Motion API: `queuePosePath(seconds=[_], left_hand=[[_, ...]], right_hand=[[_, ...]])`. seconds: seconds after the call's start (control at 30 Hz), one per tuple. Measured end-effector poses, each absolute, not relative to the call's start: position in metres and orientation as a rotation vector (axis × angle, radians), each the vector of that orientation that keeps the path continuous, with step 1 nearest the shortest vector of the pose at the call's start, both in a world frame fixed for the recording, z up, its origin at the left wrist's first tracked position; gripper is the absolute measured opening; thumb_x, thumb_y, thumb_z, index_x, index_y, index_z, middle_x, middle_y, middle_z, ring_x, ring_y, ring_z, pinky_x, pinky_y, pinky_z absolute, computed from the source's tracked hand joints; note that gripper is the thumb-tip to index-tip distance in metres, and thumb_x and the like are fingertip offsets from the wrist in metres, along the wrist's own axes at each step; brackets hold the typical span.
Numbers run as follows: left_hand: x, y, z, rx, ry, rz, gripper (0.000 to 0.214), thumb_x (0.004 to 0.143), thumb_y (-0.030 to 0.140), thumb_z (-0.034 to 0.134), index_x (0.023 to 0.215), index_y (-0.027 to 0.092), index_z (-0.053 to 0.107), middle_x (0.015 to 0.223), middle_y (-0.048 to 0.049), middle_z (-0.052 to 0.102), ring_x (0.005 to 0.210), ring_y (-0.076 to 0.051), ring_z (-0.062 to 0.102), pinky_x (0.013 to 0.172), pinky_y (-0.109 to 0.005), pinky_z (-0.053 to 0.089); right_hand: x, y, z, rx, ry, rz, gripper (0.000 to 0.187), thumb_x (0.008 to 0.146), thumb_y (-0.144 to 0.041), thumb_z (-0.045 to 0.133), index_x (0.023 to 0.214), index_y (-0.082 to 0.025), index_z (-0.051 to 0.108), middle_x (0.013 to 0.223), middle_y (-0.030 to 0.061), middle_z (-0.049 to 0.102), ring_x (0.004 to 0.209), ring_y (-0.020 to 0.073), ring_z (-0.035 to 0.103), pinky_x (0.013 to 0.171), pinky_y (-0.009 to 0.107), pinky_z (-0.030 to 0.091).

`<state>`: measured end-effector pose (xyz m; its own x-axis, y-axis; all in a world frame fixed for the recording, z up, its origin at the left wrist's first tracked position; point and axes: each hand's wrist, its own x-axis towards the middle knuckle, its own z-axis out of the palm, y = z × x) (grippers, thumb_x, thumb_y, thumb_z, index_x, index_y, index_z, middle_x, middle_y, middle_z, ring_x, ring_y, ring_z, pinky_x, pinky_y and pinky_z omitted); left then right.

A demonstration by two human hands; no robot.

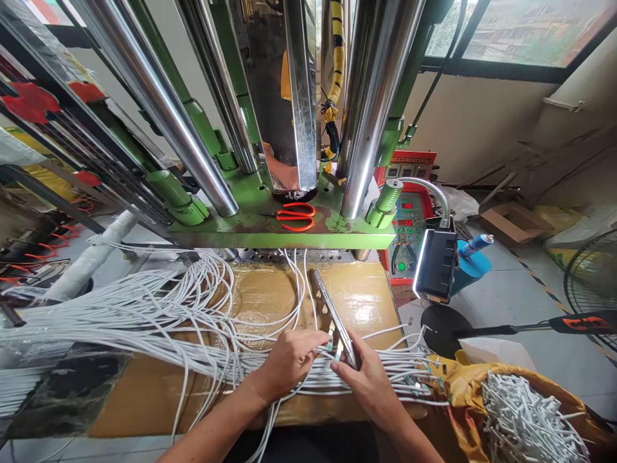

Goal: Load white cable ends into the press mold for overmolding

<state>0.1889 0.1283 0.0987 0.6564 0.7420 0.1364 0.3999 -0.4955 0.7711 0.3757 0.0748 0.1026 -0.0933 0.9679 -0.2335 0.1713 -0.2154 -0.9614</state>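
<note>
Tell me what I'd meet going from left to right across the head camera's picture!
Wrapped pole, left hand, metal bar, right hand, black lamp, blue can, cardboard box, fan.

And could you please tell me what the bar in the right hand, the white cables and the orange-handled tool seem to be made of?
Bar: probably metal, grey with a satin sheen.
White cables: likely flexible plastic jackets, smooth, bending in loose loops; the inside is hidden.
Orange-handled tool: bright, smooth handles, perhaps plastic or plastic-coated; its dark, slim tip could be metal.
</note>
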Motion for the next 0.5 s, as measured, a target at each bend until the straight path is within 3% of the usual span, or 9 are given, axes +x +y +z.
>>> queuePosePath(seconds=[0.27, 0.5], left_hand=[[0.182, 0.125, 0.086, 2.381, 0.815, 0.705, 0.046, 0.077, 0.005, 0.038, 0.117, 0.014, 0.061, 0.113, -0.0103, 0.069, 0.105, -0.02, 0.066, 0.092, -0.033, 0.052], [0.187, 0.13, 0.084, 2.37, 0.804, 0.78, 0.046, 0.078, 0.003, 0.039, 0.116, 0.015, 0.061, 0.112, -0.0093, 0.069, 0.103, -0.02, 0.066, 0.09, -0.033, 0.053]], right_hand=[[0.376, 0.075, 0.105, -1.435, -1.275, 1.392, 0.046, 0.078, -0.024, 0.064, 0.124, -0.021, 0.055, 0.092, -0.0004, 0.062, 0.077, 0.0151, 0.05, 0.075, 0.025, 0.043], [0.374, 0.076, 0.106, -1.446, -1.304, 1.382, 0.044, 0.079, -0.022, 0.062, 0.122, -0.02, 0.055, 0.079, -0.003, 0.053, 0.074, 0.014, 0.045, 0.072, 0.024, 0.039]])
